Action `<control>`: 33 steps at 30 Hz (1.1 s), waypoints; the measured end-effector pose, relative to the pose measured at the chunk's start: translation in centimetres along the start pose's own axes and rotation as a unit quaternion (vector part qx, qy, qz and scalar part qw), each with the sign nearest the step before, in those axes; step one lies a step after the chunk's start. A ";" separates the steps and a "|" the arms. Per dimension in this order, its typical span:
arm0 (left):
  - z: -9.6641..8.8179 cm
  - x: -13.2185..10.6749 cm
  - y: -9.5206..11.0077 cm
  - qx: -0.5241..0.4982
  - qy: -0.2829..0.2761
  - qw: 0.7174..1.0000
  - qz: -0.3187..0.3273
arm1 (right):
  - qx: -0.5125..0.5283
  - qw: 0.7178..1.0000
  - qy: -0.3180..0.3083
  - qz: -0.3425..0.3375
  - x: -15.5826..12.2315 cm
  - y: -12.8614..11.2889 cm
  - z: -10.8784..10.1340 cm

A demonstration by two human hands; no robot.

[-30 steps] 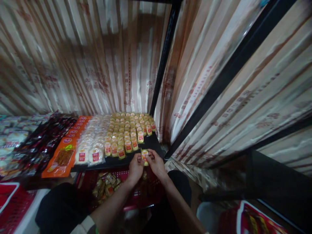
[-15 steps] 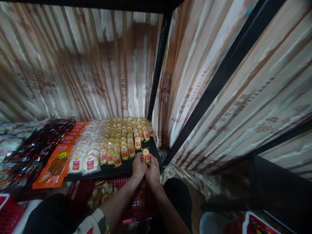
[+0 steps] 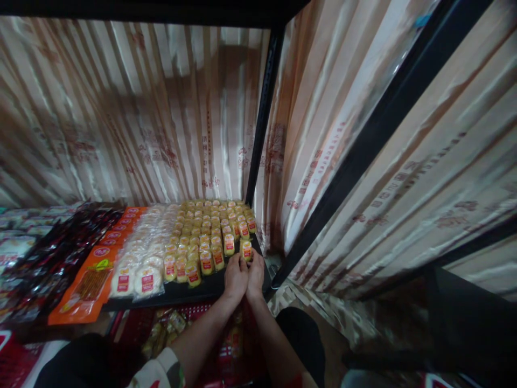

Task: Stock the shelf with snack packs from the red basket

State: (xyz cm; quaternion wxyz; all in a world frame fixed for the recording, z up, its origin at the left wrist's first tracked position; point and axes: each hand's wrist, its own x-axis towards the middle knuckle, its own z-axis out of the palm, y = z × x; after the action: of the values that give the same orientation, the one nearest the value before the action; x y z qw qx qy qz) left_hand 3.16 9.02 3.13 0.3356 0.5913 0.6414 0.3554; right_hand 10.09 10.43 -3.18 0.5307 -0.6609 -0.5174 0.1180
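Observation:
Between my fingertips, over the front right part of the black shelf, stands a small yellow snack packet with a red label facing me. My left hand grips its left side, and my right hand grips the right side; both are closed, wrists close together. Rows of matching yellow snack packets stand just beyond and to the left. Whether the held packet touches the shelf or the row behind it, I cannot tell.
Left of the yellow rows lie clear packs of round white crackers, orange snack bags and dark shiny packets. Below the shelf a red basket holds more yellow packets. A black post and pale curtains bound the shelf.
Both hands have moved slightly forward with the yellow packet, closer to the standing rows. The camera view has shifted a little.

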 end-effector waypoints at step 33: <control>-0.4 1.4 0.1 -0.024 0.004 1.000 -0.004 | 0.002 0.999 -0.035 -0.006 4.0 0.1 2.4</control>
State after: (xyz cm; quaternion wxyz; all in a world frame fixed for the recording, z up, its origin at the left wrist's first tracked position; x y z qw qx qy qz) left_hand 2.78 10.44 3.36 0.3486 0.5793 0.6363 0.3714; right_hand 10.16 15.04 -2.69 0.5141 -0.6526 -0.5390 0.1389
